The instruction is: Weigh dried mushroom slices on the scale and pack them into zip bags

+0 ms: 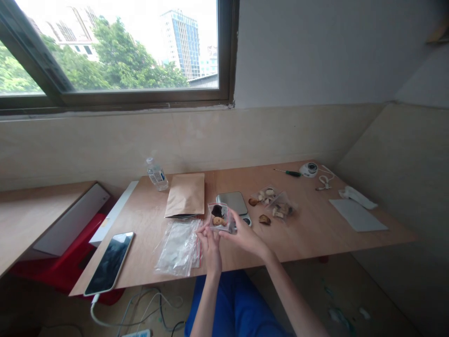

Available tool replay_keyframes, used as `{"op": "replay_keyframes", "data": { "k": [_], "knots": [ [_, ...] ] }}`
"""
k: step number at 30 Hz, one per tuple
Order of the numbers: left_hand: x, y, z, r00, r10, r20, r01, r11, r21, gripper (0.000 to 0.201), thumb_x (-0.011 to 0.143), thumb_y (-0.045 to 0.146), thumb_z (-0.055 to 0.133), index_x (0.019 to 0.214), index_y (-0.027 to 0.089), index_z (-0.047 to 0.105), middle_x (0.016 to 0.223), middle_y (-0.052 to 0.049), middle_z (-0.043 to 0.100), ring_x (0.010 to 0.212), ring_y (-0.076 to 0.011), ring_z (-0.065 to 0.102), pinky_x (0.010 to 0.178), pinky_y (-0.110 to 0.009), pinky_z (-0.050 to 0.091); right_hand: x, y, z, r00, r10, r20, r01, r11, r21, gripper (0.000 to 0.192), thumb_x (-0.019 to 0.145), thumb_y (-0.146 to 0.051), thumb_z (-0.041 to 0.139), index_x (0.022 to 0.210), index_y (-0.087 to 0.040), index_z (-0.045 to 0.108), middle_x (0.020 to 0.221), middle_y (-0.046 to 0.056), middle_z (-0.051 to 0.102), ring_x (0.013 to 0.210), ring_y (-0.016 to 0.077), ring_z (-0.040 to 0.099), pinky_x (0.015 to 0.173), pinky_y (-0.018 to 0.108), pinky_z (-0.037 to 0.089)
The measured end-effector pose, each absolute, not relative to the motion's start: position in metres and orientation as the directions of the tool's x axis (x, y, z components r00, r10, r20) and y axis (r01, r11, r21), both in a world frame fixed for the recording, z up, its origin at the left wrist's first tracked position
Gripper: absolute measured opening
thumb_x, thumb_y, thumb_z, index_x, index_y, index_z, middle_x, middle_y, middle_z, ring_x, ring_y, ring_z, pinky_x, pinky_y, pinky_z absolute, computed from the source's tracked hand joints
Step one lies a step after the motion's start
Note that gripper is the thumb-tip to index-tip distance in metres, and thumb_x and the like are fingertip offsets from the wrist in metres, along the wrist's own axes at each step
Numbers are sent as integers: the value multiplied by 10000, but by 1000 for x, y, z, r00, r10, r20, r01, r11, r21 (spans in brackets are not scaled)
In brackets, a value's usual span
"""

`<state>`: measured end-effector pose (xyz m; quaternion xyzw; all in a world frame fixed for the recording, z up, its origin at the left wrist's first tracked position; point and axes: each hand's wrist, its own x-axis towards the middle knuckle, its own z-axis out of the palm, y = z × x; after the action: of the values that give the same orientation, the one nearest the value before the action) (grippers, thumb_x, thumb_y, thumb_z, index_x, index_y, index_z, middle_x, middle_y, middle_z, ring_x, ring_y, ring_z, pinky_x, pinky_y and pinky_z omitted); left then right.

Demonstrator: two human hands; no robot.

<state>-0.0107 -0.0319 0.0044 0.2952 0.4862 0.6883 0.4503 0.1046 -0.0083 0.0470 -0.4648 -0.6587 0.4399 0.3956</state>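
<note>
In front of me a small clear zip bag [224,213] is held up, with a dark piece and a tan piece, dried by their look, inside it. My right hand [243,236] grips the bag's right side, thumb below. At its lower left edge the fingers of my left hand [211,248] are closed on the plastic. Just behind the bag lies a flat digital scale [234,202], partly covered by it. A stack of clear zip bags [177,248] with red seal lines lies left of my left hand. Two filled zip bags [280,209] of pale pieces rest to the right.
Loose brown dried pieces [264,219] lie right of the scale. Behind the stack is a brown paper pouch [185,194], beside a water bottle [157,175]. A phone [110,262] on a cable sits at the left edge. A screwdriver [293,173], dome camera [308,169] and white sheet [358,216] are farther right.
</note>
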Motion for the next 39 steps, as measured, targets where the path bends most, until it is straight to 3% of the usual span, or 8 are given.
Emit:
{"op": "replay_keyframes", "data": {
  "k": [3, 10, 13, 17, 21, 30, 35, 39],
  "knots": [
    [-9, -37, 13, -377, 926, 30, -362, -177, 915, 279, 875, 467, 400, 1029, 238, 436, 1275, -78, 470, 1185, -204, 480, 922, -371, 455, 102, -10, 49, -247, 957, 150, 163, 194, -967, 600, 804, -382, 589, 1349, -286, 359, 1353, 58, 469, 1244, 218, 435, 1033, 420, 354],
    [-31, -32, 25, -460, 875, 151, -112, -226, 968, 394, 845, 407, 503, 1197, 236, 460, 1322, -75, 447, 1227, -194, 419, 1021, -324, 333, 122, -18, 60, -229, 955, 191, 4, 197, -980, 397, 871, -445, 475, 1189, -227, 569, 1209, 71, 603, 1164, 228, 522, 1026, 410, 376],
    [-39, -28, 24, -380, 915, 133, -126, -194, 973, 404, 836, 426, 509, 1186, 224, 514, 1219, -66, 542, 1122, -193, 505, 947, -302, 398, 126, -23, 60, -247, 951, 186, -38, 182, -982, 411, 870, -470, 465, 1180, -224, 575, 1163, 82, 631, 1135, 231, 546, 997, 409, 409],
    [-37, -30, 28, -182, 976, 123, -117, -146, 982, 365, 848, 455, 465, 981, 171, 650, 1008, -87, 655, 902, -204, 605, 746, -285, 486, 124, -24, 47, -270, 946, 177, -89, 158, -983, 429, 884, -503, 412, 1194, -246, 559, 1204, 69, 605, 1143, 210, 537, 1006, 400, 395],
    [-33, -34, 34, -186, 964, 190, -30, -199, 979, 321, 834, 440, 499, 915, 186, 678, 935, -70, 677, 933, -207, 605, 801, -286, 475, 125, -20, 25, -179, 971, 161, -92, 146, -985, 439, 844, -521, 482, 1175, -243, 557, 1206, 84, 597, 1088, 223, 571, 960, 417, 429],
    [-31, -34, 27, -374, 915, 151, 25, -152, 988, 344, 856, 474, 443, 780, 178, 600, 703, 0, 571, 681, -133, 543, 621, -210, 436, 139, -18, 8, 49, 992, 116, -103, 120, -987, 359, 782, -521, 568, 900, -188, 632, 770, 77, 703, 713, 242, 660, 696, 374, 522],
    [-29, -31, 14, -363, 912, 192, 151, -146, 978, 354, 875, 477, 399, 762, 181, 557, 642, 23, 489, 565, -110, 453, 533, -206, 373, 143, -16, -1, 118, 984, 131, -70, 140, -988, 353, 747, -473, 633, 962, -193, 622, 867, 75, 697, 758, 222, 655, 681, 329, 522],
    [-36, -25, 7, -312, 925, 216, 245, -141, 959, 328, 894, 444, 376, 829, 187, 569, 605, 36, 483, 514, -104, 444, 509, -212, 364, 152, -16, -1, 126, 973, 195, 67, 187, -980, 264, 734, -423, 659, 838, -180, 657, 849, 66, 689, 773, 197, 634, 715, 295, 498]
  ]
}}
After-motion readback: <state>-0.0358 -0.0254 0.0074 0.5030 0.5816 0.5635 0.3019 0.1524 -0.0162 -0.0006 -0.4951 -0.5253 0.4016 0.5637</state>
